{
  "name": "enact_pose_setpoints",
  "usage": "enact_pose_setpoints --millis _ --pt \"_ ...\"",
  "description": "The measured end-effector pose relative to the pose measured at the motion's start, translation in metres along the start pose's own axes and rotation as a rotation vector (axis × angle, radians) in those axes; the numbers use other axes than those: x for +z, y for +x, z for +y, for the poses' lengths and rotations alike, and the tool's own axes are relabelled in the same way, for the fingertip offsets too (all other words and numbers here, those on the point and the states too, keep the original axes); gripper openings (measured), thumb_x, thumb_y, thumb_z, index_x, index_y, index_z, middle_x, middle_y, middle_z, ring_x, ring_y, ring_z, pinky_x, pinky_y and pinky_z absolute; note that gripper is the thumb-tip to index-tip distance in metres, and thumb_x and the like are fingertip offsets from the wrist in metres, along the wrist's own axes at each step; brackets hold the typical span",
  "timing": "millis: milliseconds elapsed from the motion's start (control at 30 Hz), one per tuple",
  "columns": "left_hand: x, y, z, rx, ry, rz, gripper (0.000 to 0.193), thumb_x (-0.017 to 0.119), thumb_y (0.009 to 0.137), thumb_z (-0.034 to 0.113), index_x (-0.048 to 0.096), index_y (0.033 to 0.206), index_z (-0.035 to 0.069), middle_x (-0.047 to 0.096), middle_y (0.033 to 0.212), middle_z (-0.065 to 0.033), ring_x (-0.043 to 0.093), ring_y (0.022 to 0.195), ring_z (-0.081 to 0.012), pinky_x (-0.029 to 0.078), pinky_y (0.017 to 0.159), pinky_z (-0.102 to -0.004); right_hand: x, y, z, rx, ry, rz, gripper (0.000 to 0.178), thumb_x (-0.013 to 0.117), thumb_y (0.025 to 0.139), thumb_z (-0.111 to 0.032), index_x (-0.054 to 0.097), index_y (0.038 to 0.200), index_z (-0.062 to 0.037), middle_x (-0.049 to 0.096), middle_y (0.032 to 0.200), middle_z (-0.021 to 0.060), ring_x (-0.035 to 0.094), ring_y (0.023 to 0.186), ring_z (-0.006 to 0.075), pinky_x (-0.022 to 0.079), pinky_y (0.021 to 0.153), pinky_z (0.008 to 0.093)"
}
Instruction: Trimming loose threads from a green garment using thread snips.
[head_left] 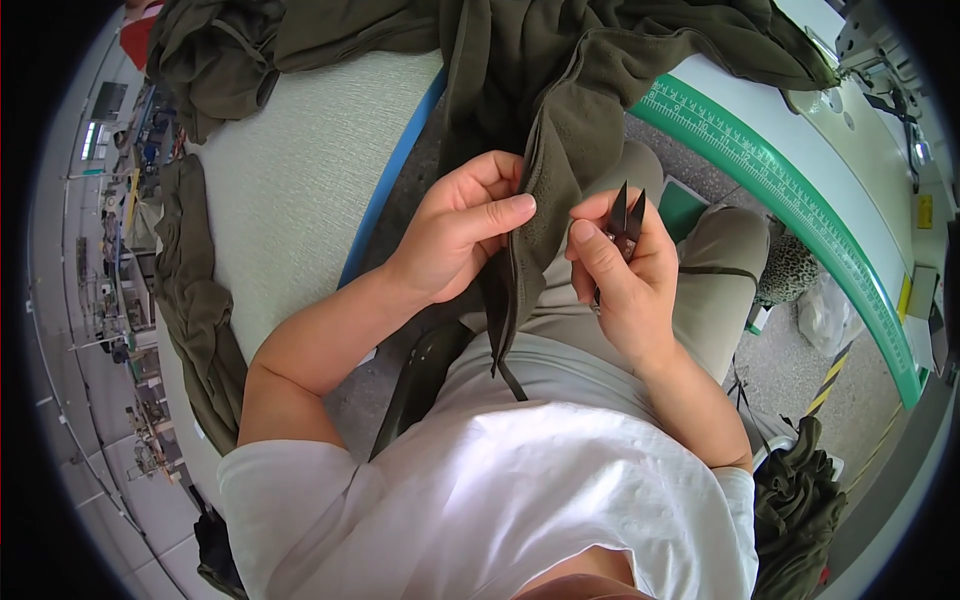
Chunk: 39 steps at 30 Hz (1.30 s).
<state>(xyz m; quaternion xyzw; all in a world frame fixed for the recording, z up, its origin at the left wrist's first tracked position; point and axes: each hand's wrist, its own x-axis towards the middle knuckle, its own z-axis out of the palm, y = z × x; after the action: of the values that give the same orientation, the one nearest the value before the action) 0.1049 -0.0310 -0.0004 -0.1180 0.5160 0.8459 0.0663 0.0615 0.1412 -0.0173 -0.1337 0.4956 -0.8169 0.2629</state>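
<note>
Narrow gap between left hand [455, 230], right hand [632, 275]; garment [585, 130] behind

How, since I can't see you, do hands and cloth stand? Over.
Left hand pinching olive cloth. Right hand holding small scissors, blades apart. No obstacle seen between hands.

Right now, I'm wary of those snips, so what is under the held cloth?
Beyond the right edge of the cloth, trousers show; whatever it directly covers is hidden.

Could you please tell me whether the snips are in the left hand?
No, the right hand holds the snips, while the left hand grips the olive fabric.
</note>
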Motion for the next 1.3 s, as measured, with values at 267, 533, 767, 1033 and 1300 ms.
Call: enact_pose_setpoints --millis 267,533,767,1033,1300 --pt "-0.002 0.001 0.001 -0.027 -0.026 0.015 0.013 0.055 0.092 0.014 0.052 0.101 0.005 0.059 0.093 -0.0016 0.058 0.082 -0.0083 0.048 0.074 -0.0238 0.006 0.007 0.0 0.009 -0.038 -0.001 0.011 0.059 0.089 -0.004 0.054 0.098 -0.0026 0.056 0.071 0.0033 0.042 0.046 0.0035 0.03 0.039 0.0173" --pt "-0.001 -0.001 0.001 -0.053 0.071 -0.016 0.012 0.055 0.093 0.017 0.056 0.094 0.005 0.059 0.086 -0.0008 0.059 0.078 -0.0079 0.05 0.068 -0.0234 0.003 0.005 0.002 0.037 -0.074 0.019 0.011 0.062 0.088 -0.009 0.053 0.092 -0.0037 0.055 0.068 0.0012 0.042 0.046 0.0029 0.03 0.04 0.017" --pt "0.003 -0.005 0.002 0.04 0.435 -0.077 0.015 0.058 0.092 0.016 0.06 0.089 0.001 0.06 0.081 -0.0011 0.058 0.073 -0.0069 0.05 0.065 -0.0215 -0.006 0.009 0.005 0.084 -0.297 -0.026 0.01 0.06 0.088 -0.012 0.052 0.086 -0.0056 0.054 0.063 -0.0007 0.043 0.046 0.0028 0.032 0.041 0.0169" --pt "0.004 -0.004 0.0 0.038 0.419 -0.068 0.016 0.059 0.091 0.015 0.06 0.088 0.0 0.061 0.078 -0.0018 0.058 0.072 -0.0066 0.049 0.065 -0.0212 -0.007 0.008 0.001 0.154 -0.217 -0.026 0.007 0.054 0.089 -0.01 0.052 0.084 -0.006 0.055 0.064 -0.0002 0.044 0.047 0.0029 0.033 0.041 0.0182" --pt "0.005 -0.004 0.003 0.067 0.553 -0.054 0.012 0.057 0.091 0.012 0.058 0.087 0.0 0.06 0.079 -0.0025 0.06 0.072 -0.0084 0.052 0.066 -0.0223 -0.012 0.01 0.014 -0.164 -0.384 -0.078 0.011 0.064 0.086 -0.01 0.054 0.086 -0.0046 0.053 0.064 -0.0016 0.044 0.046 0.0026 0.033 0.04 0.0176"
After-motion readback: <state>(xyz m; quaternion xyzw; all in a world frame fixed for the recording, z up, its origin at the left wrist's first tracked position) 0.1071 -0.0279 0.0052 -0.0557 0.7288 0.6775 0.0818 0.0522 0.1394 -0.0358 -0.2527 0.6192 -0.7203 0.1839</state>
